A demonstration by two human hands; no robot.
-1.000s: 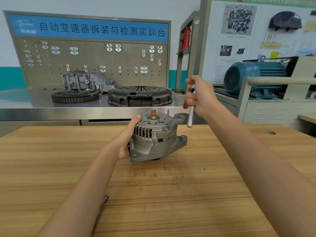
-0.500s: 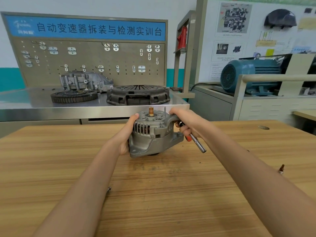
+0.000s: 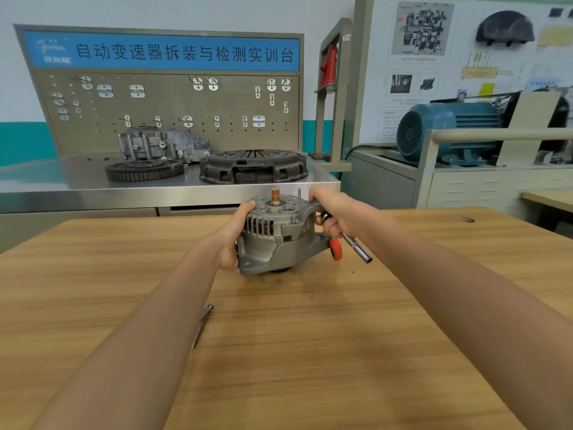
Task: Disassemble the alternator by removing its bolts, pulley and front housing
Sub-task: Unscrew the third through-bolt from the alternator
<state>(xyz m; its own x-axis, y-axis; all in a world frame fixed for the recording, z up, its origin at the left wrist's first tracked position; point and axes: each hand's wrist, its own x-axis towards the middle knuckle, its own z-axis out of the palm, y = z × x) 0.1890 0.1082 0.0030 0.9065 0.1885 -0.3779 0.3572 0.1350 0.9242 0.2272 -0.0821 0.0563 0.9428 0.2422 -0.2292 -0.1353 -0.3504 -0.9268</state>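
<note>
The right hand is down at the alternator now; a second ago it was raised well above it with the tool held upright beside the housing. Its fingers are curled round a ratchet driver with an orange grip, while the thumb side hooks over the alternator's upper mounting ear, so it is clasping tool and casting at once. The driver's silver socket end points down and away to the right, just clear of the wooden table. The left hand grips the opposite side of the housing, fingers wrapped over the top rim by the vent slots, much as it did before. Between both hands the alternator stands on the table at its far middle, shaft end up, with the copper-coloured shaft stub and a thin stud sticking up from the top face; it seems turned slightly compared with half a second ago. Nearer the person, a slim metal tool lies on the wood beside the left forearm. Behind the table a steel bench carries a toothed ring gear, a clutch cover and a grey casting, with a pegboard rising behind them and a blue electric motor off to the right
</note>
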